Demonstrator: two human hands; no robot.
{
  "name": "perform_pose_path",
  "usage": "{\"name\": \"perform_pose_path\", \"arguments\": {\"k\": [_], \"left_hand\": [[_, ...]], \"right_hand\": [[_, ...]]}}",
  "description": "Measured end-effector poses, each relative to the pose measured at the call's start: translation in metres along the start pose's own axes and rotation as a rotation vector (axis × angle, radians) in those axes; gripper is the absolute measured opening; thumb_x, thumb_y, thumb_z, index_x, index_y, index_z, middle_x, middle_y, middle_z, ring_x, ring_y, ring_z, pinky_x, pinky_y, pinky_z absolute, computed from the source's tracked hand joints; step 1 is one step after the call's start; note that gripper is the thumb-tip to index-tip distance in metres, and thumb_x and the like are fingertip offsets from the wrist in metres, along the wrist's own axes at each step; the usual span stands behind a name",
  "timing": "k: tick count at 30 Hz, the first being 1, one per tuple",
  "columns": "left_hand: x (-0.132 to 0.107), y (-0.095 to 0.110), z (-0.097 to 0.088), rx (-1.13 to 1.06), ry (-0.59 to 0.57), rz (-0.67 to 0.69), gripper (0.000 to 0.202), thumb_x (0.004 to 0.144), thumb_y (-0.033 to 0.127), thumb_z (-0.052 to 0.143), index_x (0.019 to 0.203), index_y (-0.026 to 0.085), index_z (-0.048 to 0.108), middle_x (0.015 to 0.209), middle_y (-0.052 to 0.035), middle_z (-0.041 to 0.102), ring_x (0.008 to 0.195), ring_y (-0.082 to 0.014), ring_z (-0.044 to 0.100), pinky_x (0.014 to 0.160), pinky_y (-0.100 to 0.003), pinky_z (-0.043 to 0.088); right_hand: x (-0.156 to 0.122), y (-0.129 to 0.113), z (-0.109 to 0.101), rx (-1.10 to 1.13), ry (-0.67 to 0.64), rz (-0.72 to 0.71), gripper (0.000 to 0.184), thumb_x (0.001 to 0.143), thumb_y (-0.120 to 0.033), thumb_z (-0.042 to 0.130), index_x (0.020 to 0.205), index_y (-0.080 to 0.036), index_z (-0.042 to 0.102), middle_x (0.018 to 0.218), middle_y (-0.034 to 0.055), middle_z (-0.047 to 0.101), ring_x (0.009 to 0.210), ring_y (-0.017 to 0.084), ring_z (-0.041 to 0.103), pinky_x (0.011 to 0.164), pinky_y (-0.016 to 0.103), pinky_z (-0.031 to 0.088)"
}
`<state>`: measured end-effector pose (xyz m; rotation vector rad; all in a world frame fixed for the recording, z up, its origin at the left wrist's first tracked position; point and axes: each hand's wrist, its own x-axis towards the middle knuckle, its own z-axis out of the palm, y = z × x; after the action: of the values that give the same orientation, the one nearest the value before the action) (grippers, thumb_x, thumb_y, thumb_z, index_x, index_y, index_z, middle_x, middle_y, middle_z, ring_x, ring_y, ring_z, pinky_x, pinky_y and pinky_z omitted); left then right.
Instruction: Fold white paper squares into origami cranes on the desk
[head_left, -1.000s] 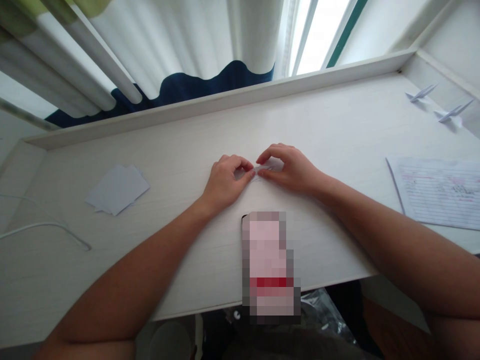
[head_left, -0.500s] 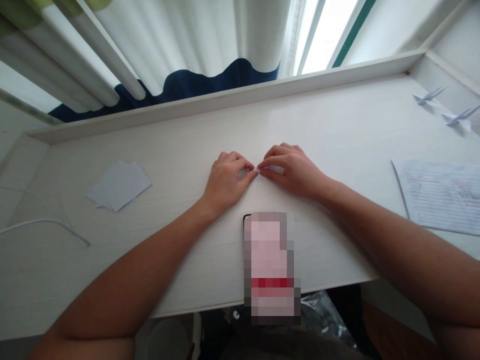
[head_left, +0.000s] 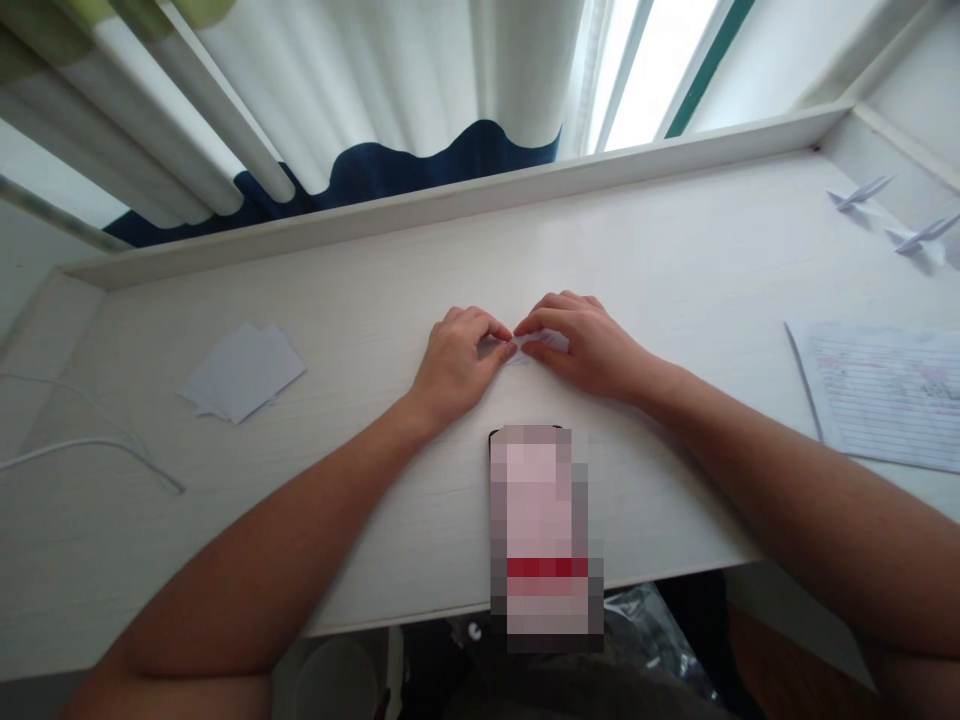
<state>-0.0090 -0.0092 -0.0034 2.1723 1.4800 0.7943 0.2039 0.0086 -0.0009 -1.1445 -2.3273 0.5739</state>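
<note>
the window (head_left: 664, 60) glares white; soft shadows, dimmer foreground.

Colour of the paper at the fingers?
White where the paper shows; part is hidden. Best in the head view, the only one.

Here on the middle of the bench (head_left: 375, 290) it's left hand (head_left: 459, 362) and right hand (head_left: 589, 340) side by side, a small piece of paper (head_left: 556, 341) between them, the phone (head_left: 536, 505) before them towards the near edge! Over on the left lies a stack of paper slips (head_left: 244, 370), a cable (head_left: 97, 445) farther out and nearer the front, while out right are the written sheets (head_left: 885, 395), with two folded papers (head_left: 855, 198) behind those, close to the side board (head_left: 874, 145). Along the back runs the ledge (head_left: 450, 200), curtain (head_left: 390, 75) hanging behind it.
</note>
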Motion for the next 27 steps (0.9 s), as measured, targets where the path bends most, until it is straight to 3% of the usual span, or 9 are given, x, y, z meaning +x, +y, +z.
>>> {"name": "perform_pose_path", "arguments": {"k": [6,10,16,21,24,27], "left_hand": [[-0.002,0.001,-0.001,-0.034,-0.020,0.026,0.003,0.094,0.021,0.071,0.092,0.023,0.072,0.089,-0.0023,0.074,0.093,-0.0221,0.065,0.093,-0.041,0.052],[-0.004,0.002,-0.001,-0.091,-0.006,0.043,0.003,0.094,0.025,0.071,0.093,0.023,0.071,0.093,-0.0029,0.076,0.092,-0.0210,0.067,0.092,-0.040,0.054],[-0.004,0.003,-0.002,-0.383,0.015,0.011,0.016,0.099,0.036,0.068,0.106,0.022,0.073,0.104,-0.0050,0.080,0.095,-0.0185,0.072,0.088,-0.034,0.057],[-0.002,-0.003,0.000,-0.534,0.007,-0.038,0.028,0.096,0.047,0.073,0.097,0.019,0.077,0.092,-0.0046,0.079,0.080,-0.0163,0.068,0.074,-0.029,0.053],[0.001,-0.006,0.001,-0.630,0.043,-0.115,0.038,0.091,0.055,0.077,0.094,0.018,0.078,0.085,-0.0045,0.077,0.071,-0.0144,0.064,0.065,-0.027,0.048],[0.003,-0.007,0.001,-0.736,0.075,-0.158,0.042,0.086,0.059,0.081,0.092,0.018,0.078,0.082,-0.0042,0.076,0.070,-0.0138,0.063,0.064,-0.026,0.047]], "right_hand": [[0.003,0.001,0.000,0.092,0.029,0.004,0.014,0.091,-0.019,0.061,0.090,-0.024,0.074,0.104,0.0084,0.073,0.101,0.028,0.066,0.095,0.044,0.047],[0.002,0.001,-0.005,0.159,0.040,-0.022,0.015,0.092,-0.020,0.062,0.085,-0.025,0.075,0.097,0.0067,0.073,0.094,0.026,0.066,0.090,0.043,0.050],[-0.002,-0.008,-0.015,0.146,0.190,-0.064,0.017,0.100,-0.028,0.063,0.088,-0.030,0.075,0.103,0.0060,0.073,0.101,0.028,0.065,0.093,0.047,0.051],[-0.001,-0.001,-0.010,0.200,0.308,-0.156,0.008,0.099,-0.030,0.069,0.103,-0.030,0.075,0.105,0.0055,0.072,0.102,0.027,0.066,0.094,0.048,0.055],[0.000,0.004,-0.007,0.240,0.374,-0.198,0.015,0.096,-0.030,0.073,0.112,-0.029,0.074,0.108,0.0060,0.072,0.103,0.027,0.067,0.095,0.048,0.056],[0.000,0.006,-0.005,0.304,0.400,-0.150,0.019,0.095,-0.029,0.075,0.114,-0.027,0.074,0.106,0.0053,0.074,0.100,0.026,0.069,0.093,0.046,0.058]]}}
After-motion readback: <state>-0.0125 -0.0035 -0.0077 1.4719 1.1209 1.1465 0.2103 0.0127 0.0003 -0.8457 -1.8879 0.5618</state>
